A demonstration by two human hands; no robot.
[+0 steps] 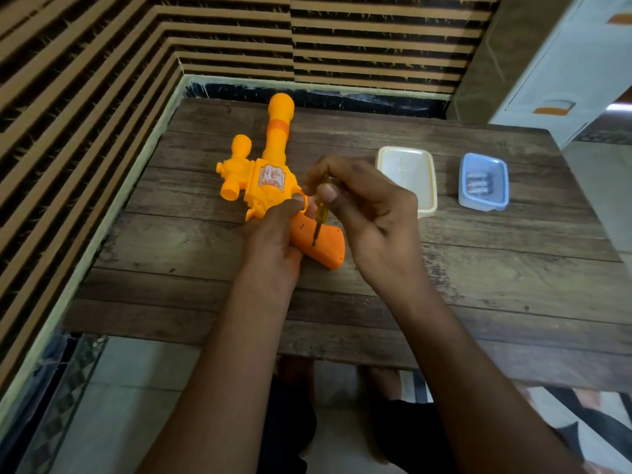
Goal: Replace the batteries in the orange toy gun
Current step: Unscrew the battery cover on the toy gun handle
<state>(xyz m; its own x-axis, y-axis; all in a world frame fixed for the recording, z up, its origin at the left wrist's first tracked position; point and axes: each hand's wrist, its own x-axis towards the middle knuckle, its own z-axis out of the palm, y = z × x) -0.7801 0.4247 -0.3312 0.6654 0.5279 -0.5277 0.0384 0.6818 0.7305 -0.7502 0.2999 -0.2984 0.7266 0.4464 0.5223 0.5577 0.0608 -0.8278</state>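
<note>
A: Where's the gun [263, 172] sitting?

B: Flat on its side on the table [478, 285], towards the left, barrel pointing away from the person, grip [319, 242] nearest them.

A: And the hands?

B: The left hand [273, 234] is curled round the gun where the body meets the grip, fingers closed near the trigger guard, pinning it down. The right hand [362, 203] pinches a screwdriver [320, 213] by its yellow handle between thumb and fingertips, with the tip resting on the grip's side, probably on a cover screw, though the screw itself is too small to make out.

A: How do you reckon the toy handles?

B: Hollow moulded plastic, so I'd judge it light, stiff and a bit slick. It would likely skid or rock under the driver's push unless held. The body just above the grip looks the best hold: broad, firm, clear of the tool. The thin barrel and the little side knobs seem poorer places to bear down.

A: Spare cells?

B: Batteries [478, 188] lie in a blue tub [483, 181] to the right, well apart from the gun, with a white tub [407, 177] between.
</note>
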